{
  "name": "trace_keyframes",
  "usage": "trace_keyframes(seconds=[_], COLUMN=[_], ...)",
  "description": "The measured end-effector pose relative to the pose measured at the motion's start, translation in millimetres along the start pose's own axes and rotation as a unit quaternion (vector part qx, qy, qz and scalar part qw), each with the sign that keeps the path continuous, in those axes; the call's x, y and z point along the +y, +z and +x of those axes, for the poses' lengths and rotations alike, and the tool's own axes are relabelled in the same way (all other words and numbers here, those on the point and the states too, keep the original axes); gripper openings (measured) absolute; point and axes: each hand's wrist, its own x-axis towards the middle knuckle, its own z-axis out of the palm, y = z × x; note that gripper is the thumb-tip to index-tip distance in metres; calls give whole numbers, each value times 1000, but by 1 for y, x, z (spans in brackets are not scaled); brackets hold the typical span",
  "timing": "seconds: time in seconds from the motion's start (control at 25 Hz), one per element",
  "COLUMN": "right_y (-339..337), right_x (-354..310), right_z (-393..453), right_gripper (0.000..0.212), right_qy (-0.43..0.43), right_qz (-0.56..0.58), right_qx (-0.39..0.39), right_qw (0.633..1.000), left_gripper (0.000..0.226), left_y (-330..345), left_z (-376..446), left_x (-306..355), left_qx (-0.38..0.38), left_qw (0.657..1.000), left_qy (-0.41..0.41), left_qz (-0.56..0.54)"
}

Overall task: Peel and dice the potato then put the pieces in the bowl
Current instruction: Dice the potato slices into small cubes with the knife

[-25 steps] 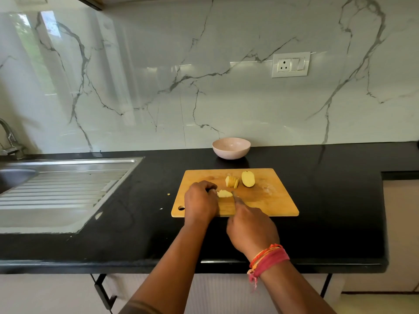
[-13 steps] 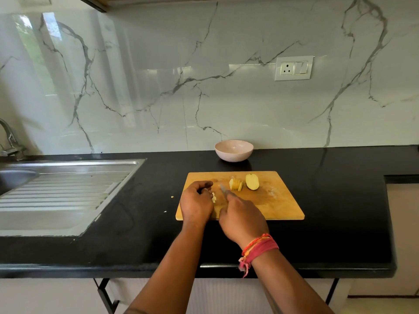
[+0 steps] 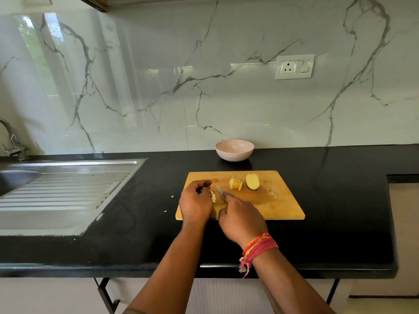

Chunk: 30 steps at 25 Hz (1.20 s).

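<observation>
Your left hand [image 3: 196, 203] holds the potato slices [image 3: 213, 197] down with curled fingers, and your right hand [image 3: 240, 217] grips the knife [image 3: 220, 192] just beside them. The blade is very near your fingertips; if the small slices slip, it may cut you. The half potato [image 3: 252, 181] lies beyond your right hand, and the bowl [image 3: 234, 150] stands farther behind it.
</observation>
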Motion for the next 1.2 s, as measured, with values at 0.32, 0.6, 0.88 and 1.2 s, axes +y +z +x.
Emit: trace_keyframes(seconds=[0.32, 0.6, 0.88, 1.2], right_y=[-6, -14, -33, -24], right_x=[7, 18, 38, 52], right_z=[-1, 1, 36, 40], right_gripper=[55, 52, 51, 51], right_qy=[-15, 13, 85, 77], right_qz=[-36, 11, 39, 9], right_qx=[-3, 24, 54, 48], right_qw=[999, 1000, 994, 996], left_gripper=[29, 30, 44, 43], left_y=[5, 12, 58, 79], left_z=[-4, -4, 17, 29], left_x=[4, 14, 35, 37], left_qx=[-3, -21, -162, -148], left_qw=[998, 985, 933, 919], left_qy=[22, 102, 121, 88], left_qz=[54, 140, 298, 354])
